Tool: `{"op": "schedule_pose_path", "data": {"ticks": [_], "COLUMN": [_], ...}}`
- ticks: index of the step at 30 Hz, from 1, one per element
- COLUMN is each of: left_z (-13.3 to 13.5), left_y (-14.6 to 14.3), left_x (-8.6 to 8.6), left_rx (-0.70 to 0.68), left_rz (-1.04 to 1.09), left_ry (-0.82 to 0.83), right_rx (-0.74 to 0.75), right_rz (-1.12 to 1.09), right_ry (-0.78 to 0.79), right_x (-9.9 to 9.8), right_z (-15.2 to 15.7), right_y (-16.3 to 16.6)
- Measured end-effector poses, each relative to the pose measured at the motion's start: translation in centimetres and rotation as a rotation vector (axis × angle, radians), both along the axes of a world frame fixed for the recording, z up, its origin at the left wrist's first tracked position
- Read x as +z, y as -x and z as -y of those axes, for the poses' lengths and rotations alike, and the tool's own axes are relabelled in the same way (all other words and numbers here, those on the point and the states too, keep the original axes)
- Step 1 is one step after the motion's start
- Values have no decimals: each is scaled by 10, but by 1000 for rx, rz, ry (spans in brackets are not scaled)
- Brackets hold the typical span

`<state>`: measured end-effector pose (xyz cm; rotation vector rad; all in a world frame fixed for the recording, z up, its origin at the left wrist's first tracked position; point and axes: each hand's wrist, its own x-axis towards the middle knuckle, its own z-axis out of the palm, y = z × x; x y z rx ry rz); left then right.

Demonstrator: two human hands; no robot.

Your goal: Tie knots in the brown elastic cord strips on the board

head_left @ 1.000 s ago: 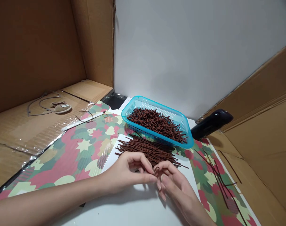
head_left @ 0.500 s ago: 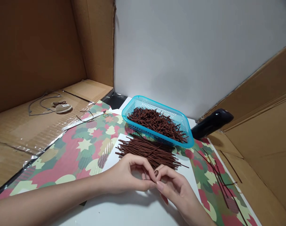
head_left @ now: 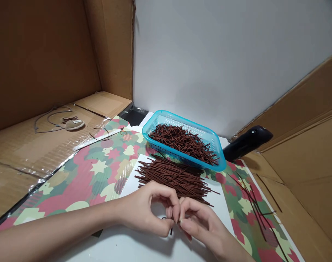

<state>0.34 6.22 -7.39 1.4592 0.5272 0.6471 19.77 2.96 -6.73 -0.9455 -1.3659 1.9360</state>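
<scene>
Both my hands meet above the white sheet (head_left: 223, 214), fingertips pinched together. My left hand (head_left: 146, 209) is closed on a short brown cord (head_left: 171, 231), whose dark end pokes out below the thumb. Most of this cord is hidden by the fingers. My right hand (head_left: 202, 223) pinches thumb against index finger at the same spot, touching the left fingertips. Just beyond the hands lies a flat pile of long brown cords (head_left: 179, 180). Behind it, a blue plastic basket (head_left: 220, 149) contains a heap of short brown cord pieces (head_left: 182, 140).
Several loose cords (head_left: 255, 205) lie at right on the patterned table cover (head_left: 97, 167). A black curved handle-like object (head_left: 248, 142) stands beside the basket. On the left cardboard (head_left: 21, 149) rests a small beige pouch (head_left: 73, 124) with a bow. Cardboard walls rise on both sides.
Both hands have come slightly lower and nearer. The small cord loop that showed between the fingertips is now out of sight; a cord end shows under my left thumb.
</scene>
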Motion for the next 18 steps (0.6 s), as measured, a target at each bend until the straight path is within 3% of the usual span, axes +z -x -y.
{"op": "schedule_pose_path", "data": {"ticks": [7,13,18], "left_z": [-1,-5,-4], "left_y": [1,-1,-2], "left_x": [-2,-3,-2], "left_rx": [-5,87,61], "left_rz": [47,64,9], "left_ry": [128,236,293], "right_rx": [28,-6,-14], "right_rz": [-74,89,158], "right_ry": [106,-53,-136], "right_x": [-9,-7,-5], "right_z": [-4,-3,-2], "right_y": [-5,-4,-2]}}
